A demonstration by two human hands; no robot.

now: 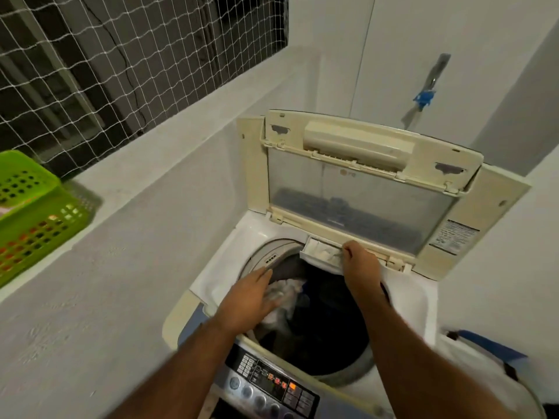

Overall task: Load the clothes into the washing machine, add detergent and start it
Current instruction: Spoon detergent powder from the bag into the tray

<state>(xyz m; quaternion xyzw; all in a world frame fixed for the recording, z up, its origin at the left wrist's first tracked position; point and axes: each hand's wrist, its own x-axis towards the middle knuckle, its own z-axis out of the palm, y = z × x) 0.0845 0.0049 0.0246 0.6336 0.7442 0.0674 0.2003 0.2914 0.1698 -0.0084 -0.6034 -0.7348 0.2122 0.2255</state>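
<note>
A top-loading washing machine (pixel 211 279) stands below me with its cream lid (pixel 360 189) folded upright at the back. White and dark clothes (pixel 290 300) lie inside the drum. My left hand (pixel 248 300) reaches over the drum's left rim, fingers spread flat on a white garment. My right hand (pixel 360 264) is at the back rim, fingers pinched at the front edge of the pulled-out detergent drawer (pixel 320 252), which holds white powder. The control panel (pixel 272 382) with buttons and lit orange indicators runs along the front edge.
A green perforated plastic basket (pixel 33 213) sits on the wall ledge at the left, under a netted window (pixel 121 55). A tap with a blue fitting (pixel 426 95) is on the wall behind the machine. A white and blue object (pixel 490 358) lies at the right.
</note>
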